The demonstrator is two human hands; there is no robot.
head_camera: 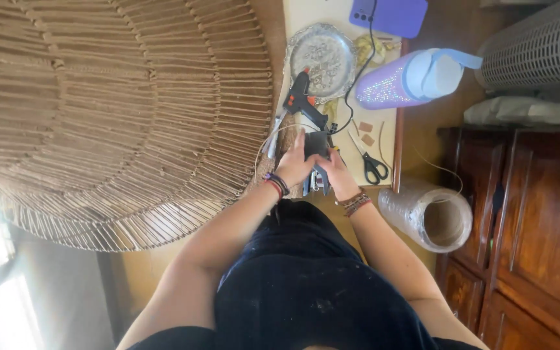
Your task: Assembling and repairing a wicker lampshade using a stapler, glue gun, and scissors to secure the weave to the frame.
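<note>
Dark flat piece (317, 145) pinched between left hand (296, 165) and right hand (337, 174) fingertips

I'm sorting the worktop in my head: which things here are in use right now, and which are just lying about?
In use: left hand and right hand on a small dark object; glue gun close by.

Lying about: scissors, silver tray, bottle, phone, plastic roll, big woven disc.

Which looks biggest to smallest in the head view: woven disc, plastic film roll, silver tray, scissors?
1. Woven disc, by far the largest, though it sits nearer the camera.
2. Plastic film roll.
3. Silver tray; close to the roll, so that order is unsure.
4. Scissors.
</note>
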